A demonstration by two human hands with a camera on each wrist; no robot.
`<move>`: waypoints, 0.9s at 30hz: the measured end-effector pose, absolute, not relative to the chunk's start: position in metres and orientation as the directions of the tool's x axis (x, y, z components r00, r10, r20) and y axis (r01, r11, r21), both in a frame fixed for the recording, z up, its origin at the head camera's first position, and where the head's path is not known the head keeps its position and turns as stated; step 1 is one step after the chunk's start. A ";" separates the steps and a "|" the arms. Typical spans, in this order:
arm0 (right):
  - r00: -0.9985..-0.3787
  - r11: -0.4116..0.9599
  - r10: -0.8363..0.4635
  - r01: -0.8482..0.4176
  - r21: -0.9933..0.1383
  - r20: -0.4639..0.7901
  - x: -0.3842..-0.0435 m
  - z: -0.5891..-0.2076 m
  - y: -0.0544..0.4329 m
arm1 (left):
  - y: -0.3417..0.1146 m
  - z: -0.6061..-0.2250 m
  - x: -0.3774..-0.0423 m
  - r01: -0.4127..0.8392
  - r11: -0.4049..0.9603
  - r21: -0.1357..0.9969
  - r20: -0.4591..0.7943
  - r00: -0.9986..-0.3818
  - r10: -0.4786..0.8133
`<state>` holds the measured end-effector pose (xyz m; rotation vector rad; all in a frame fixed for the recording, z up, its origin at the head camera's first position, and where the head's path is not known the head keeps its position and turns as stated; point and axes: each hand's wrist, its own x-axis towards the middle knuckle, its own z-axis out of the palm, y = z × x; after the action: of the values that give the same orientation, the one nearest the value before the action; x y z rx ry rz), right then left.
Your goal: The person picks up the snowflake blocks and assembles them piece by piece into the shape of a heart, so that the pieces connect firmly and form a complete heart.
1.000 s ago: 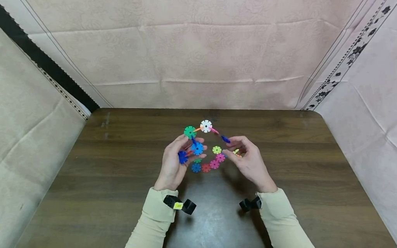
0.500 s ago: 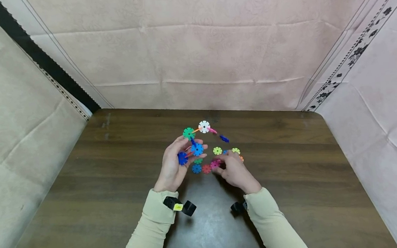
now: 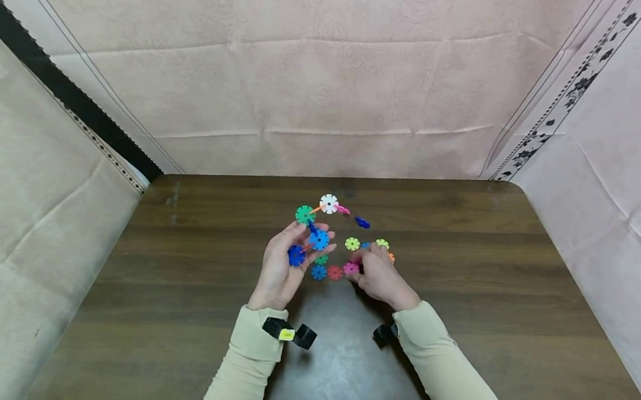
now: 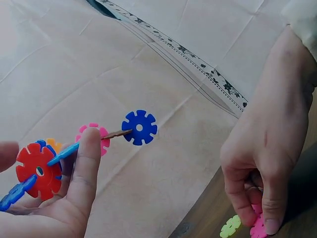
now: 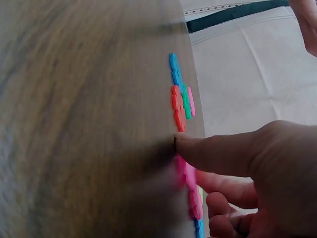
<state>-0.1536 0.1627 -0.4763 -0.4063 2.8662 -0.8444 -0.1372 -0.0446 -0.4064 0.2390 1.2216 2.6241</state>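
In the head view my left hand (image 3: 278,267) holds up a chain of interlocked notched plastic discs. A green disc (image 3: 305,214), a white disc (image 3: 329,204) and a dark blue disc (image 3: 362,222) curve off to the right. Seen from the left wrist, a red disc (image 4: 38,171) lies among the left fingers, while the chain's dark blue end disc (image 4: 140,128) sticks out free. Low over the table, my right hand (image 3: 382,275) pinches a pink disc (image 3: 351,268); its thumb and finger also meet at the pink disc (image 4: 258,227) in the left wrist view.
Loose discs lie around the right hand: a blue disc (image 3: 318,272), a red disc (image 3: 334,273), a yellow-green disc (image 3: 352,244) and several more. The wooden table (image 3: 195,335) ends at a pale cloth backdrop (image 3: 312,100).
My right hand has left the chain's dark blue end, moving down and left to the pink discs on the table. The left hand holds the chain in nearly the same place.
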 end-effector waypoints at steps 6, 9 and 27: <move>-0.965 0.728 -0.249 -0.133 -0.672 -0.078 -0.152 -0.477 0.164 | -0.045 -0.407 -0.137 -0.143 -0.633 0.761 0.047 -0.961 0.274; -0.975 0.625 -0.215 -0.098 -0.774 -0.051 -0.152 -0.472 0.169 | -0.045 -0.406 -0.137 -0.141 -0.653 0.744 0.067 -0.957 0.282; -0.972 0.085 -0.099 -0.220 -0.972 0.211 -0.142 -0.399 0.187 | -0.043 -0.407 -0.136 -0.190 -0.701 0.687 0.101 -0.931 0.352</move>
<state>-0.1418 0.1871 -0.3991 -0.3510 2.3785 -2.1600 -0.1364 -0.0428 -0.4065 0.3247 1.0276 2.6322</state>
